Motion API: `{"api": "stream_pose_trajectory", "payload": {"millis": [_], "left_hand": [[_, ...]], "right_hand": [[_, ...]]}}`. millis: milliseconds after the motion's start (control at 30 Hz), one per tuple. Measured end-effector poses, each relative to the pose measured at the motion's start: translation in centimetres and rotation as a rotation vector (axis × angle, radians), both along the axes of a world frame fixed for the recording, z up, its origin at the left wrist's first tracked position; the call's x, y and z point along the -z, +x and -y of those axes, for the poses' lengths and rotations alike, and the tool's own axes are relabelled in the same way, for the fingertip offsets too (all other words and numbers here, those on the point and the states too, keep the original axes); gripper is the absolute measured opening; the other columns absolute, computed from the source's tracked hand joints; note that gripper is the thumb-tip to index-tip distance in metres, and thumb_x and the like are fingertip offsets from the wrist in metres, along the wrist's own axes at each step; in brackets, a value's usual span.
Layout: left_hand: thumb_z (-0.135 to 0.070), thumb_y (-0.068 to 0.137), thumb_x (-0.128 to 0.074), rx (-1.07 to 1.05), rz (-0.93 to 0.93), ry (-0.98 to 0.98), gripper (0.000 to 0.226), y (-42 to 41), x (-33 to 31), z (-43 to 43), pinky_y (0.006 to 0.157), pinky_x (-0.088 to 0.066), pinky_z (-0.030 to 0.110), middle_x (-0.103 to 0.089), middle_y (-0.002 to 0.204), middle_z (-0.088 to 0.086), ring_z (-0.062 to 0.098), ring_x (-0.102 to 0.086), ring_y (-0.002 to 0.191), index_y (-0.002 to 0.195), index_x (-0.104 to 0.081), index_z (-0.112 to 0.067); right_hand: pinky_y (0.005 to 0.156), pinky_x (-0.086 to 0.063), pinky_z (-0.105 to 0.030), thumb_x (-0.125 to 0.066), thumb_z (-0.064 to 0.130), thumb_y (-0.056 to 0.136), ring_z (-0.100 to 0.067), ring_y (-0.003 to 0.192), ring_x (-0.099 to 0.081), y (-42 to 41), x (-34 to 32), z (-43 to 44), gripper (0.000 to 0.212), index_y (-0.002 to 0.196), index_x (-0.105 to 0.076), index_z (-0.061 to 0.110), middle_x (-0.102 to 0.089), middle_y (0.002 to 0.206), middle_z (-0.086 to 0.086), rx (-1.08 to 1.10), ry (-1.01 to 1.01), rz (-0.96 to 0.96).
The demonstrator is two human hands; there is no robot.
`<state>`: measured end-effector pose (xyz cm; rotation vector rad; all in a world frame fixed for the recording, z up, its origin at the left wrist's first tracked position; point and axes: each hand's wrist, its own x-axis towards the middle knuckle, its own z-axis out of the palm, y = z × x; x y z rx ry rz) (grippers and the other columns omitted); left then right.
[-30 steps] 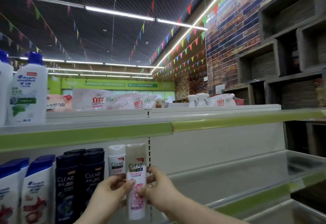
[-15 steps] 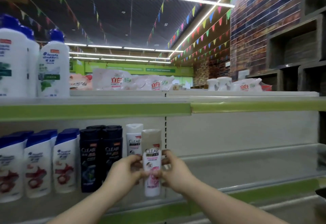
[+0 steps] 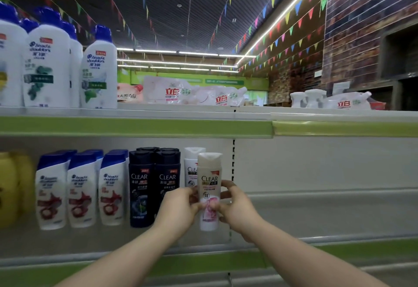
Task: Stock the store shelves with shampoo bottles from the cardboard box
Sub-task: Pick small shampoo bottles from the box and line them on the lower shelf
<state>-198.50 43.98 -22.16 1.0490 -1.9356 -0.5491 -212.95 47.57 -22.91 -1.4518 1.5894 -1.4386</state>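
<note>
Our left hand (image 3: 181, 207) and right hand (image 3: 235, 205) pinch the cream plastic Clear bottle (image 3: 210, 190); we should seat it upright, label forward, beside the white Clear bottle (image 3: 191, 164).

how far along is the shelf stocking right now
Done: blue-capped bottles, black bottles and one white bottle stand on the shelf. In hand: the left hand and right hand both grip a pink-labelled bottle, upright in front of the white one. Left: the shelf further right holds no bottles; the box is out of view.
</note>
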Motion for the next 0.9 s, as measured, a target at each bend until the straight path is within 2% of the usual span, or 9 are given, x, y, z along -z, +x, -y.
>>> {"api": "stream_pose_trajectory", "payload": {"millis": [100,167,267,333,433,500,600,767,900], "left_hand": [[-0.025,0.082,-0.07,-0.022,-0.002,-0.001,0.036,0.1,0.2,0.1,0.078,-0.058,0.032,-0.069,0.102,-0.008,0.002,-0.061,0.082,0.117,-0.064,-0.019],[-0.025,0.085,-0.067,-0.039,0.012,-0.007,0.036,0.1,0.3,0.0,0.078,-0.058,0.033,-0.069,0.108,-0.006,0.007,-0.062,0.086,0.12,-0.062,-0.019],[-0.022,0.09,-0.06,-0.059,0.039,-0.01,0.032,0.0,0.5,0.0,0.083,-0.056,0.03,-0.067,0.114,-0.004,0.011,-0.063,0.095,0.122,-0.06,-0.02],[-0.022,0.092,-0.057,-0.074,0.058,-0.005,0.029,-0.2,0.6,0.0,0.085,-0.052,0.024,-0.067,0.115,-0.002,0.011,-0.062,0.098,0.121,-0.059,-0.02],[-0.022,0.094,-0.052,-0.092,0.082,0.015,0.027,-0.3,0.7,-0.2,0.088,-0.051,0.029,-0.065,0.116,0.003,0.017,-0.061,0.103,0.12,-0.056,-0.016],[-0.022,0.096,-0.047,-0.106,0.084,0.028,0.026,-0.3,0.8,-0.4,0.084,-0.05,0.03,-0.064,0.114,0.006,0.02,-0.06,0.099,0.119,-0.054,-0.014],[-0.016,0.097,-0.039,-0.129,0.102,0.042,0.022,-0.4,1.0,-0.5,0.072,-0.046,0.026,-0.062,0.109,0.009,0.021,-0.059,0.091,0.115,-0.052,-0.01],[-0.013,0.097,-0.039,-0.134,0.097,0.081,0.028,-0.8,0.7,-1.1,0.076,-0.043,0.024,-0.06,0.119,0.012,0.024,-0.058,0.104,0.123,-0.046,-0.007],[-0.014,0.096,-0.039,-0.11,0.114,0.096,0.031,-0.2,0.6,-1.0,0.072,-0.044,0.025,-0.06,0.117,0.012,0.023,-0.057,0.097,0.127,-0.044,-0.008]], "right_hand": [[0.082,-0.058,-0.043,-0.064,0.012,0.085,-0.018,0.091,-0.067,0.3,-0.1,0.4,0.039,0.107,-0.05,0.041,-0.062,0.101,0.006,-0.004,0.003,-0.016],[0.084,-0.057,-0.043,-0.064,0.012,0.086,-0.017,0.093,-0.065,0.5,-0.3,0.6,0.04,0.103,-0.048,0.043,-0.061,0.101,0.007,-0.003,0.001,-0.043],[0.085,-0.056,-0.041,-0.062,0.007,0.086,-0.016,0.091,-0.065,0.8,-0.5,0.8,0.041,0.109,-0.049,0.039,-0.06,0.099,0.007,0.006,0.015,-0.078],[0.077,-0.057,-0.034,-0.06,0.006,0.087,-0.014,0.084,-0.064,1.1,-0.6,1.0,0.042,0.111,-0.049,0.038,-0.059,0.097,0.007,0.026,0.019,-0.11],[0.056,-0.048,-0.022,-0.058,0.008,0.087,-0.014,0.075,-0.061,1.8,-0.6,1.3,0.041,0.116,-0.05,0.037,-0.055,0.098,0.003,0.064,0.011,-0.147],[0.059,-0.048,-0.023,-0.056,0.007,0.089,-0.017,0.08,-0.062,2.1,-0.4,1.5,0.044,0.124,-0.05,0.032,-0.057,0.1,-0.001,0.056,0.014,-0.119],[0.067,-0.054,-0.028,-0.055,0.008,0.09,-0.016,0.083,-0.064,2.6,-0.4,1.8,0.044,0.127,-0.05,0.031,-0.06,0.095,0.003,0.066,0.03,-0.115],[0.055,-0.044,-0.018,-0.052,0.005,0.09,-0.016,0.082,-0.063,3.2,-0.5,2.0,0.046,0.127,-0.051,0.031,-0.06,0.098,-0.001,0.074,0.035,-0.094],[0.059,-0.045,-0.02,-0.048,0.003,0.089,-0.02,0.088,-0.063,3.5,-0.6,1.9,0.044,0.124,-0.052,0.03,-0.06,0.106,-0.005,0.092,0.028,-0.091]]}}
